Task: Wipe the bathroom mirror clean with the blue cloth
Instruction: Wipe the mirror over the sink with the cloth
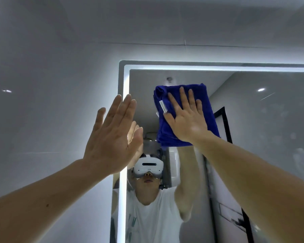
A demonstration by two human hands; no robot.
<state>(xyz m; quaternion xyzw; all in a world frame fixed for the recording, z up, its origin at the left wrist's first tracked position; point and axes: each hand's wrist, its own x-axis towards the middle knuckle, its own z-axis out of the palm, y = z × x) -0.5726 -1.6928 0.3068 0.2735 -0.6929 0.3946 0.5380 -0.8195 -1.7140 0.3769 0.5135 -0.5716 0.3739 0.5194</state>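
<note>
Reaching up from the lower corners of the frame, two bare forearms [42, 199] lead to the hands. At centre left the left hand [112, 137] is raised, fingers straight and together, holding nothing — it stands at the glowing left edge of the mirror [263, 130]; whether it touches the glass I cannot tell. Right of centre, the right hand [186, 118] lies flat, fingers spread and straight, pressing the blue cloth [207, 102] against the mirror. The cloth is folded into a thick pad with a white label [162, 106] beside the forefinger, and sits in the mirror's upper left part, just below the lit strip [217, 68] along the top. Deeper in, the glass reflects a person in a white headset [148, 166] and white T-shirt [153, 221], both arms up. Grey wall tiles [42, 76] fill the left and top of the frame.
</note>
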